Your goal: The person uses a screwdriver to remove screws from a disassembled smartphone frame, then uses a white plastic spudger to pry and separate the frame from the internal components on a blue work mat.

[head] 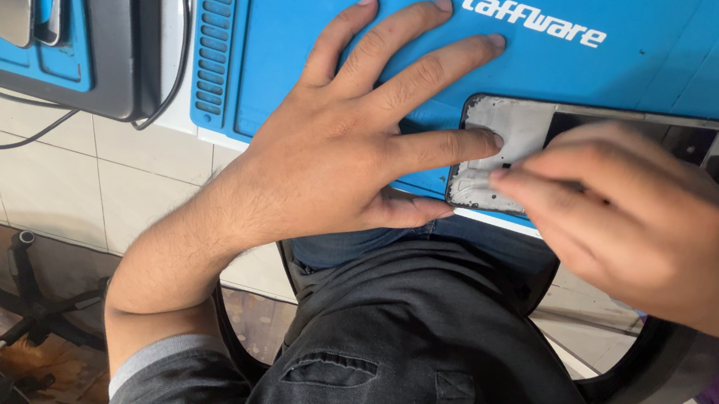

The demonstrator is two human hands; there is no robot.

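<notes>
head view, phone frame [530,131] under right hand [645,230]

Hands: two, left hand [340,137] at 12 o'clock of frame centre, right hand [645,226] at 3 o'clock. Phone frame [513,125], dark-rimmed with pale inner face: one, at 2 o'clock. Blue work mats: two, large blue mat [309,7] at 12 o'clock, second blue mat [5,62] at 10 o'clock. Black cables [15,136]: two, at 9 o'clock. Chair base [32,300] with castors: one, at 8 o'clock.
</notes>
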